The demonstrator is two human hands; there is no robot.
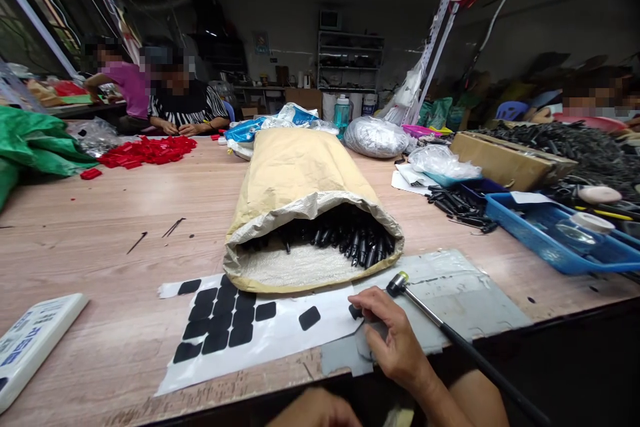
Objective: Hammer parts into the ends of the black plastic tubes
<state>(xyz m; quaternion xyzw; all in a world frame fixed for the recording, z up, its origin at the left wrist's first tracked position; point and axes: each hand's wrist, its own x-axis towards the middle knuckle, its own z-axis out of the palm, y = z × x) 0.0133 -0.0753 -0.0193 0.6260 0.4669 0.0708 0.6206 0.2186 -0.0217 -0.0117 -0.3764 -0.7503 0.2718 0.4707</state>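
Note:
A large tan paper sack (305, 167) lies on the table with its mouth toward me, full of black parts (367, 247). In front of it is a white sheet (280, 340) bearing several black rounded squares (217, 340). My right hand (393, 337) is over the sheet's right end, thumb and forefinger curved around a black square (355, 311); whether it is gripped is unclear. A hammer (440, 323) with a black handle lies just right of that hand on a grey mat (465, 287). At the bottom edge my left hand (317, 408) is low and partly cut off, its fingers hidden.
Red pieces (150, 150) are piled at the back left near a person in a striped top (187, 107). A white box (40, 347) lies at the left front. Blue trays (550, 233) and a cardboard box (510, 157) stand on the right. Two thin black pieces lie left of the sack.

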